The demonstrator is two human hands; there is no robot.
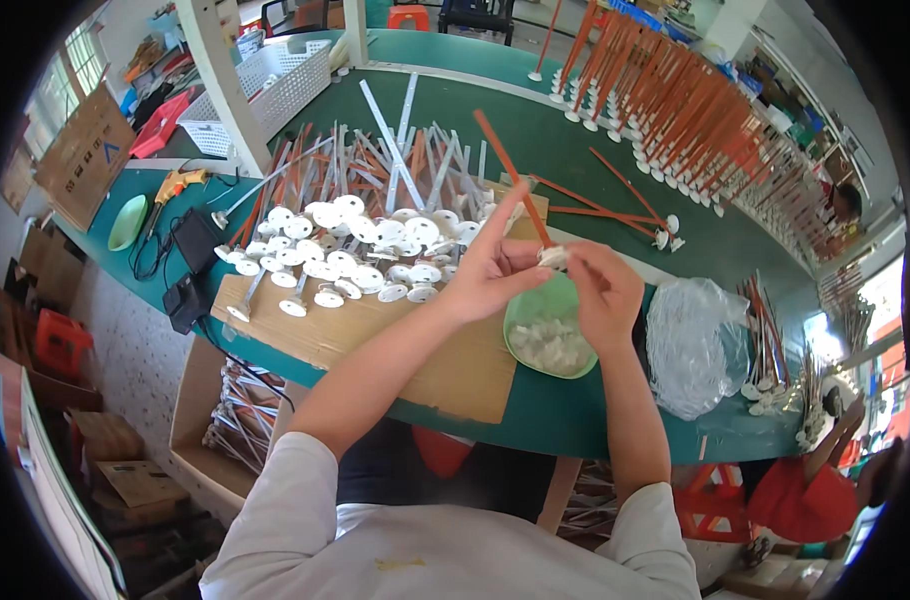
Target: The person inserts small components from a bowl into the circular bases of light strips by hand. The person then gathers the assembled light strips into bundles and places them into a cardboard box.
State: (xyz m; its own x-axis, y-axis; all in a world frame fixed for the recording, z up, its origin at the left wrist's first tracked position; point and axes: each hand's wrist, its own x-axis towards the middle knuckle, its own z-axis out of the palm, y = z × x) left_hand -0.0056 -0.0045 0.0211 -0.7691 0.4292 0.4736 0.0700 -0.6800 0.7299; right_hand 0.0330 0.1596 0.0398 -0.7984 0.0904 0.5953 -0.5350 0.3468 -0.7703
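A brown-orange stick (pixel 513 165) with a white round base (pixel 552 256) is held tilted over the table. My left hand (pixel 490 270) grips its lower end, index finger stretched up beside the shaft. The fingertips of my right hand (pixel 607 290) pinch at the white base; any small piece between them is hidden. Just below my hands stands a light green bowl (pixel 511 345) with translucent whitish pieces (pixel 550 346) in it. Left of my left hand lies a heap of grey and brown sticks with white round bases (pixel 340 265), partly on a flat cardboard sheet (pixel 445 375).
Rows of brown sticks (pixel 665 100) stand upright at the far right. A clear plastic bag (pixel 697 345) lies right of the bowl. At the left are a yellow glue gun (pixel 180 185), black adapters (pixel 195 238) and a white basket (pixel 285 88). Another person (pixel 810 500) sits at the right.
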